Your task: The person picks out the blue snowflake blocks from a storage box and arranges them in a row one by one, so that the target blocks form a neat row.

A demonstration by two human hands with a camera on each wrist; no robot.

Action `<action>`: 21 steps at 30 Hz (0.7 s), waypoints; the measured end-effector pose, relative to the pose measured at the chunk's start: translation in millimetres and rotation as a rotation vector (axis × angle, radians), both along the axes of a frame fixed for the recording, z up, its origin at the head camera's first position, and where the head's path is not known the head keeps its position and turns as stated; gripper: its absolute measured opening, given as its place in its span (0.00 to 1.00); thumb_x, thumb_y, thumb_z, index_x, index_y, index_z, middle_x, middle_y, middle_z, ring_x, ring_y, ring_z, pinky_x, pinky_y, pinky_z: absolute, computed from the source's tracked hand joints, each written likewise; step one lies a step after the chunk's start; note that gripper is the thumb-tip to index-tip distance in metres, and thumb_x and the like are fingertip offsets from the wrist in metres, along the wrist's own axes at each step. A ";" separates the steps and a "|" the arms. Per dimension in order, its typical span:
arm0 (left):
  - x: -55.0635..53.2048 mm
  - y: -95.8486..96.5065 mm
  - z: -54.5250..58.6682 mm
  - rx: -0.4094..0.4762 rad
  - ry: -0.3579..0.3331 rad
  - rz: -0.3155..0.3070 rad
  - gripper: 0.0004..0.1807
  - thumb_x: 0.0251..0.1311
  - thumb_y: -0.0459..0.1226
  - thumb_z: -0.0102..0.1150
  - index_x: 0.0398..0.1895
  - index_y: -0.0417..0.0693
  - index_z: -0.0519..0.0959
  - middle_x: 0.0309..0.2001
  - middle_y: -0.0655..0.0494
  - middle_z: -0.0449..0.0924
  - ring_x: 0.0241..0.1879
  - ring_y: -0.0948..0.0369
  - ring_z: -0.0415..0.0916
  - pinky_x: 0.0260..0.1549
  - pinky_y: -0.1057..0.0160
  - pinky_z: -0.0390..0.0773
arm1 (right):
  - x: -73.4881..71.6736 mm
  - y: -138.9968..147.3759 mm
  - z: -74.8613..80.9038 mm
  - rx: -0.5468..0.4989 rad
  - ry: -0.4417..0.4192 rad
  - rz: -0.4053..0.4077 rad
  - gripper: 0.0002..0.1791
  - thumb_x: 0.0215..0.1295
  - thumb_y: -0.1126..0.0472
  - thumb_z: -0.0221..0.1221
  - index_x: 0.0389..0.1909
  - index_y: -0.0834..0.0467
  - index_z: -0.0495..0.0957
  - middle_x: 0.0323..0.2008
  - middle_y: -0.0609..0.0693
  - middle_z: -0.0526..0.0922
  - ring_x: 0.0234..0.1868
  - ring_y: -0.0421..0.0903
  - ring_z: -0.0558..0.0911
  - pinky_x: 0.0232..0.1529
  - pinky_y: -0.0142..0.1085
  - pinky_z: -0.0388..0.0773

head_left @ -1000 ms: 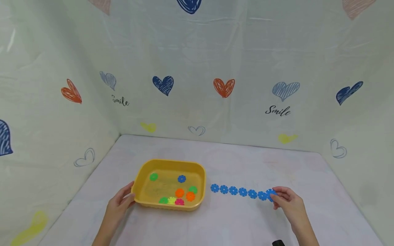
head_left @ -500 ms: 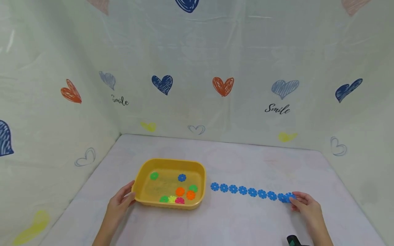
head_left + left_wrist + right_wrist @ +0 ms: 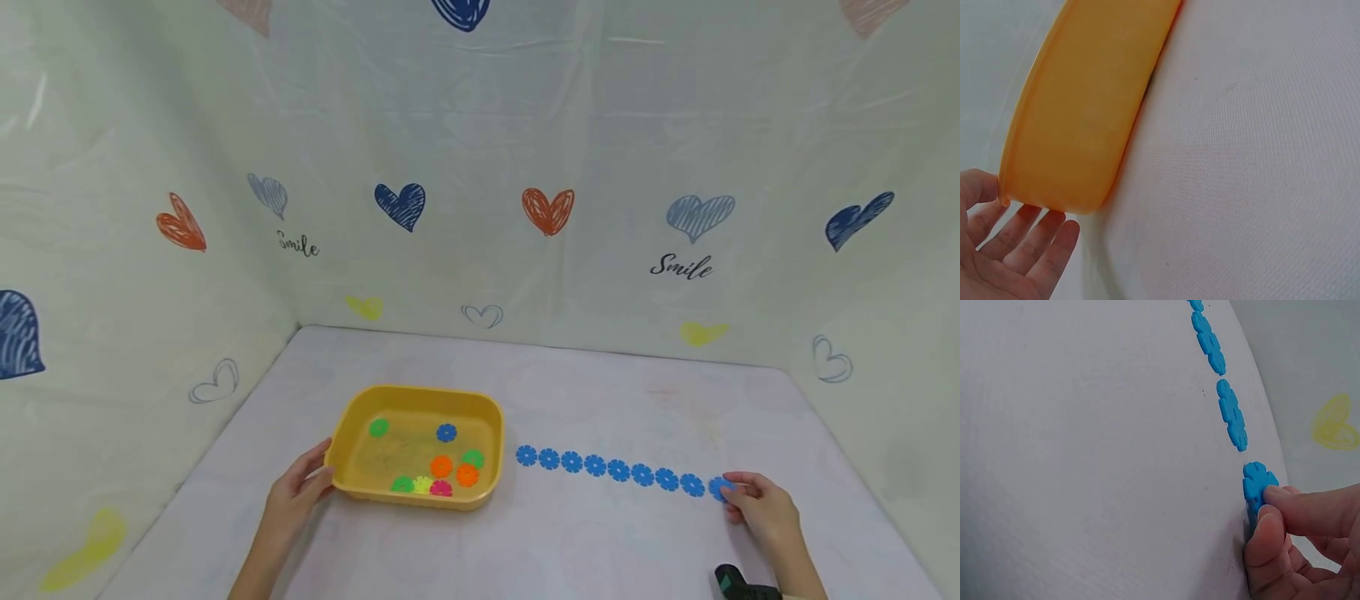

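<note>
My right hand (image 3: 767, 510) pinches a blue flower-shaped notched disc (image 3: 720, 488) between thumb and fingers at the right end of a row. In the right wrist view this blue disc (image 3: 1255, 481) stands tilted, its lower edge close to the tabletop. Several matching blue discs (image 3: 595, 465) lie flat in a line that runs left toward a yellow plastic basin (image 3: 420, 500). At the basin's left end, my left hand (image 3: 296, 493) grips the rim. From the left wrist, the thumb shows at the rim and the other fingers against the outer wall.
Inside the basin lie loose discs: a blue one (image 3: 446, 432), two orange, several green, a yellow and a pink one (image 3: 441, 488). A black device (image 3: 738, 583) is at the right wrist. A white curtain with printed hearts (image 3: 547, 212) stands behind the white table (image 3: 600, 550).
My right hand has moved right, releasing blue discs one after another, so the row is longer. Where a stack overlapped before, one disc stays in its fingers. The left hand keeps its grip.
</note>
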State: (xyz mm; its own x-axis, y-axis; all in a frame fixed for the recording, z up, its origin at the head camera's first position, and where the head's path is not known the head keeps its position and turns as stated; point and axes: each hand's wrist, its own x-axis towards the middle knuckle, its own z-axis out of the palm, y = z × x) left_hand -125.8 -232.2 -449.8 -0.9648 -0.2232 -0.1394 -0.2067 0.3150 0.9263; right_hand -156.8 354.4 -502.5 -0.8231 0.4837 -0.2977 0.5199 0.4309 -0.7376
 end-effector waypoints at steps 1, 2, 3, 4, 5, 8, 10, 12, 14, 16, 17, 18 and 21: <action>0.1 0.1 -0.2 0.004 0.012 -0.006 0.26 0.66 0.33 0.47 0.67 0.39 0.60 0.63 0.35 0.65 0.39 0.82 0.72 0.44 0.70 0.80 | -0.1 0.2 0.8 0.001 -0.009 -0.003 0.21 0.63 0.66 0.54 0.55 0.71 0.66 0.27 0.54 0.76 0.23 0.43 0.77 0.22 0.32 0.79; 0.0 0.2 -0.4 0.007 0.023 -0.008 0.26 0.66 0.33 0.48 0.67 0.38 0.61 0.62 0.34 0.65 0.39 0.82 0.72 0.44 0.70 0.81 | -0.2 0.3 1.7 -0.001 -0.011 0.000 0.21 0.63 0.66 0.55 0.55 0.71 0.66 0.27 0.54 0.76 0.23 0.43 0.77 0.22 0.33 0.79; -0.3 0.2 -0.4 0.001 0.017 -0.008 0.26 0.66 0.34 0.48 0.67 0.39 0.61 0.63 0.35 0.65 0.39 0.83 0.72 0.44 0.70 0.80 | -0.5 0.4 2.4 0.002 -0.014 0.004 0.21 0.63 0.66 0.54 0.55 0.72 0.66 0.27 0.55 0.76 0.23 0.43 0.77 0.22 0.33 0.79; -0.5 0.2 -0.4 -0.002 0.014 -0.008 0.26 0.66 0.34 0.48 0.67 0.39 0.61 0.63 0.35 0.65 0.39 0.83 0.72 0.44 0.70 0.80 | -0.6 0.3 3.2 0.005 -0.015 0.009 0.22 0.63 0.66 0.54 0.55 0.73 0.65 0.26 0.55 0.76 0.22 0.43 0.77 0.22 0.33 0.79; -0.7 0.1 -0.3 -0.008 0.009 -0.006 0.26 0.66 0.34 0.48 0.67 0.39 0.61 0.63 0.35 0.65 0.39 0.83 0.72 0.45 0.70 0.80 | -0.8 0.1 3.5 0.006 -0.018 0.013 0.22 0.64 0.66 0.54 0.55 0.74 0.65 0.26 0.55 0.76 0.22 0.43 0.77 0.22 0.33 0.79; -0.6 -0.4 -0.1 -0.006 -0.009 0.001 0.26 0.66 0.33 0.48 0.67 0.40 0.61 0.63 0.36 0.65 0.40 0.82 0.72 0.45 0.69 0.80 | -1.2 -1.3 4.7 0.012 -0.020 0.031 0.21 0.63 0.67 0.54 0.53 0.76 0.66 0.24 0.54 0.76 0.21 0.43 0.77 0.21 0.33 0.78; -0.2 -0.9 0.1 -0.009 -0.024 0.001 0.26 0.66 0.33 0.47 0.67 0.40 0.60 0.64 0.36 0.64 0.40 0.82 0.72 0.45 0.69 0.80 | -1.4 -2.9 5.4 0.022 -0.027 0.034 0.21 0.63 0.66 0.54 0.52 0.76 0.66 0.23 0.54 0.76 0.20 0.43 0.76 0.21 0.33 0.78; 0.0 -1.1 0.4 -0.006 -0.031 0.000 0.26 0.66 0.32 0.47 0.67 0.41 0.60 0.64 0.36 0.64 0.40 0.82 0.72 0.45 0.69 0.80 | -2.1 -4.7 6.4 0.030 -0.034 0.031 0.20 0.62 0.66 0.54 0.51 0.76 0.67 0.23 0.55 0.76 0.20 0.43 0.76 0.21 0.33 0.78; 0.0 -1.4 0.6 -0.002 -0.027 0.000 0.26 0.66 0.33 0.47 0.68 0.41 0.60 0.64 0.36 0.64 0.40 0.82 0.72 0.45 0.69 0.80 | -3.1 -6.1 7.9 0.036 -0.047 0.026 0.19 0.63 0.66 0.54 0.49 0.76 0.68 0.23 0.55 0.76 0.20 0.43 0.76 0.21 0.33 0.78; -0.2 -1.5 0.6 -0.005 -0.020 -0.001 0.26 0.66 0.33 0.47 0.68 0.41 0.60 0.64 0.36 0.64 0.40 0.83 0.72 0.45 0.69 0.80 | -3.9 -6.8 10.2 0.036 -0.065 0.029 0.18 0.63 0.66 0.54 0.48 0.76 0.68 0.22 0.55 0.77 0.21 0.44 0.75 0.21 0.33 0.78; -0.4 -1.4 0.2 -0.001 -0.011 0.000 0.26 0.66 0.33 0.47 0.67 0.41 0.60 0.64 0.36 0.64 0.39 0.83 0.72 0.44 0.70 0.80 | -4.0 -6.7 11.8 0.035 -0.074 0.034 0.18 0.63 0.66 0.54 0.47 0.76 0.68 0.22 0.55 0.77 0.21 0.44 0.75 0.21 0.34 0.77; -0.3 -1.5 -0.1 -0.001 -0.008 0.000 0.26 0.66 0.34 0.47 0.67 0.40 0.60 0.64 0.36 0.64 0.39 0.83 0.72 0.44 0.70 0.81 | -3.8 -6.6 13.7 0.037 -0.086 0.043 0.18 0.63 0.65 0.55 0.46 0.76 0.68 0.22 0.55 0.77 0.21 0.44 0.75 0.22 0.34 0.77; -0.1 -1.5 -2.0 0.011 0.009 -0.005 0.26 0.66 0.34 0.48 0.67 0.39 0.61 0.64 0.35 0.64 0.39 0.84 0.71 0.42 0.72 0.81 | -1.8 -5.4 19.9 0.051 -0.118 0.074 0.18 0.62 0.64 0.55 0.43 0.77 0.68 0.19 0.53 0.76 0.20 0.43 0.76 0.22 0.34 0.76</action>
